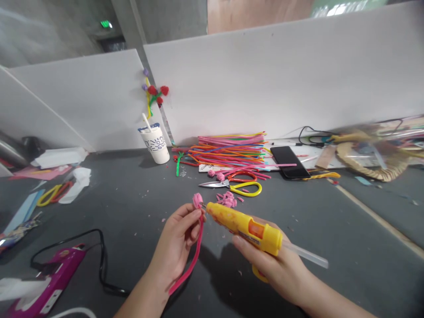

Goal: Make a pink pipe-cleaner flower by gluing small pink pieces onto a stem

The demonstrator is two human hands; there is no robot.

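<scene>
Between its thumb and fingers my left hand (180, 236) pinches a pink pipe-cleaner flower (198, 200), whose dark pink stem (195, 258) curves down past the wrist. My right hand (273, 260) is wrapped around a yellow glue gun (245, 225) with a clear glue stick (308, 256) out of its back. The gun's metal tip is at the right side of the flower; whether they touch I cannot tell. Just beyond lie small pink pieces (227, 199) and scissors (245, 189) with one red and one yellow handle.
Colorful pipe cleaners (232, 150) lie before the white partition (265, 84), between a cup (155, 143) and a phone (289, 162). A magenta power strip (58, 280) with a black cord sits at left. A woven ring (351, 161) lies at right.
</scene>
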